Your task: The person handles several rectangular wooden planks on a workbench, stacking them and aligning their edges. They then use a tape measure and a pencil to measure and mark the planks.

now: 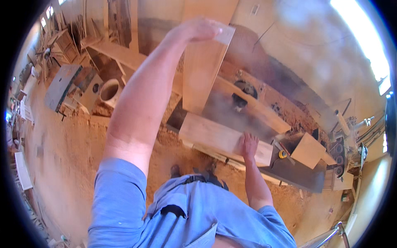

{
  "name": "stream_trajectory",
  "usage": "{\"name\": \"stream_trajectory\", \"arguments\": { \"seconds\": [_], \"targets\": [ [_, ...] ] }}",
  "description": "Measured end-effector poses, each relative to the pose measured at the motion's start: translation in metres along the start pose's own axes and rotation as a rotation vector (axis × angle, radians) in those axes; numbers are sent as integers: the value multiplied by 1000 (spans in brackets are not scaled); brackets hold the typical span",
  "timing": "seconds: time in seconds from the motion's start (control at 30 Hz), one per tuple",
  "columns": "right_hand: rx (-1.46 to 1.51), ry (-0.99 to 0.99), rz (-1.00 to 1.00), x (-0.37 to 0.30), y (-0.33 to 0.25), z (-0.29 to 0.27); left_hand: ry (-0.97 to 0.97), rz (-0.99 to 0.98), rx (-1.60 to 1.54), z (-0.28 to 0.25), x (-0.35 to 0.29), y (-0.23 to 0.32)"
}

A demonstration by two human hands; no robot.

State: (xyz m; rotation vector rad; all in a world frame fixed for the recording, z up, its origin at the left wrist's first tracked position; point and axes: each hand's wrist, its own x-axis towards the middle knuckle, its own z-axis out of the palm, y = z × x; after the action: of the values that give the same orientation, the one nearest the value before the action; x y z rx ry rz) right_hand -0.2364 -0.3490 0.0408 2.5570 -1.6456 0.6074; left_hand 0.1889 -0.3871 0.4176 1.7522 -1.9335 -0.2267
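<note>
The left fingers [211,29] were bent over the top end of a tall board [202,76], seemingly closed on it, though their undersides were hidden and the tightness of the hold could not be told. The right fingers [250,138] were laid open and slightly spread on a flat board [211,129], with nothing enclosed. The tall board was stood steeply by the flat board's left end; whether the two were touching at the foot could not be made out. A step of steadying and positioning boards was, by all appearances, in hand at a dusty counter [306,177]. For any next move, a sure hold at the top and a guarded foot would be called for, with the flat board pinned.

Near the flat board's right end, a tape measure [282,154] was left beside a square board [308,151], and little room for a slide was offered there. The far side was bounded by a long board [260,109]; near its edge a dark round part [247,87] was set, its kind not discernible. Farther out, at the left, a wide pipe [115,96] was stood amid lumber, and the broadest room for moving was offered by the floor [74,153].
</note>
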Motion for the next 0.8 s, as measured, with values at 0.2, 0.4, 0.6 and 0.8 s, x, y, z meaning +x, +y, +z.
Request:
{"name": "stream_trajectory", "arguments": {
  "seconds": [0.2, 0.4, 0.6, 0.8],
  "targets": [
    [62, 34, -8, 5, -5, 11, 92, -84, 188, 3, 2, -16],
    [122, 19, 25, 3, 8, 5, -82, -121, 259, -4, 4, 13],
    [111, 27, 27, 9, -5, -2, 163, -82, 164, -1, 1, -12],
    [220, 99, 69, 4, -3, -6, 134, -4, 53, 1, 17, -18]
  ]
}}
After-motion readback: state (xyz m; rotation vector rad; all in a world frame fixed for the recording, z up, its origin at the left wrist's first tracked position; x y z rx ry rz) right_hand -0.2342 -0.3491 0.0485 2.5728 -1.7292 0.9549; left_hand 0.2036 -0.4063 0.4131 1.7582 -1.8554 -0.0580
